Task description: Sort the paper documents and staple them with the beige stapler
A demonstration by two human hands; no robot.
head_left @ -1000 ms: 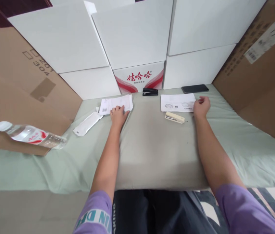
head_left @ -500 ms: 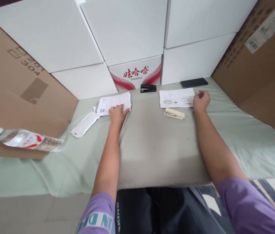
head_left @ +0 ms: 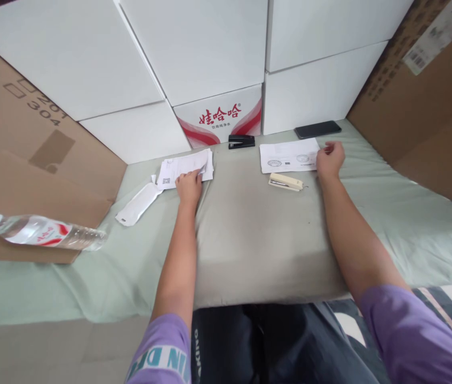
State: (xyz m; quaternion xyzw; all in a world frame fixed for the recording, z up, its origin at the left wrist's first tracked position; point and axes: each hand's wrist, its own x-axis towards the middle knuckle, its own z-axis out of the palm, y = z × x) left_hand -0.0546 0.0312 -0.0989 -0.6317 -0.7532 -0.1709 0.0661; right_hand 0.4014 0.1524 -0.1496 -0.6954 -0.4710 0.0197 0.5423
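My left hand (head_left: pixel 189 188) lies at the lower right corner of the left stack of printed papers (head_left: pixel 177 166). Its fingers are closed on a sheet of paper whose right corner curls up off the stack. Fingers curled, my right hand (head_left: pixel 330 160) rests against the right edge of the other paper stack (head_left: pixel 288 154), which bears round stamps; nothing shows in it. Just below that stack lies a cream stapler (head_left: pixel 285 182). A black stapler (head_left: pixel 242 141) stands farther back, between the two stacks.
A white pouch (head_left: pixel 138 204) lies left of the papers, and a water bottle (head_left: pixel 45 232) is at far left. The phone (head_left: pixel 317 129) lies at the back right. White boxes (head_left: pixel 217 48) wall off the back; cardboard boxes (head_left: pixel 45 160) flank the green cloth (head_left: pixel 389 224).
My left hand has shifted slightly left, its fingers drawing together, and a paper corner has curled up beside them. My right hand has barely moved. The view has tilted a little.
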